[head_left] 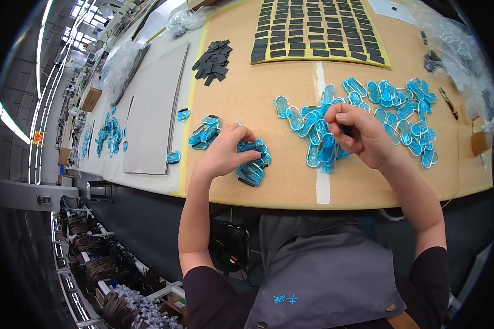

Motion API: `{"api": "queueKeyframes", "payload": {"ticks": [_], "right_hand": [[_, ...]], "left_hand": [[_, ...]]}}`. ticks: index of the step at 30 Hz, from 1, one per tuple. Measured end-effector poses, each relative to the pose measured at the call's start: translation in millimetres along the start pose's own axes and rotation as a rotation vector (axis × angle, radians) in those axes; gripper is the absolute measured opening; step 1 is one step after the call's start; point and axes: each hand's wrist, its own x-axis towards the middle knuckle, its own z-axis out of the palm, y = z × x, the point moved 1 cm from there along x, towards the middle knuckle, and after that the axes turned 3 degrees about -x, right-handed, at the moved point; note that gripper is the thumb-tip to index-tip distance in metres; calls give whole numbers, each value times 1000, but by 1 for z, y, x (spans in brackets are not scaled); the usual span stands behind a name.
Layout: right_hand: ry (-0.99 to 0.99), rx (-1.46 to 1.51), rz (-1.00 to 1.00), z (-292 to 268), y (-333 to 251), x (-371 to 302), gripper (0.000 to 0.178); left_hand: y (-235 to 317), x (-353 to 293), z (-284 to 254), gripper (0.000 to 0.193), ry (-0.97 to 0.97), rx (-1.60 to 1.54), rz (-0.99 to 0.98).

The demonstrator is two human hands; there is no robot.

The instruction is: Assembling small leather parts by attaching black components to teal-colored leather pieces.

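My left hand (pixel 226 151) curls over a small heap of blue translucent oval pieces (pixel 251 174), thumb and fingers closing on one of them. Some ovals in this heap carry a black strip. Another small cluster of blue ovals (pixel 204 133) lies just left of that hand. My right hand (pixel 362 133) is raised over the edge of a larger spread of blue ovals (pixel 326 142), its fingers curled in a pinch. Between them shows a small black piece (pixel 346 130), partly hidden by the fingers.
A yellow-edged board (pixel 321 57) with rows of black rectangles lies at the far side. Left of it is a pile of loose black rectangles (pixel 212 61). Tweezers or snips (pixel 449 103) lie at right, near clear plastic bags (pixel 450 49). A grey sheet (pixel 156 109) covers the left tabletop.
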Motion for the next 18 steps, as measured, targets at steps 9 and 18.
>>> {"api": "queueKeyframes", "payload": {"ticks": [9,18], "right_hand": [[-83,-351,45,14,13,-8,14],[-145,-446,-20,24,27,-12,19]], "left_hand": [[3,2,5,25,-14,-92,-128],[10,6,15,13,198,-472,-91]]}}
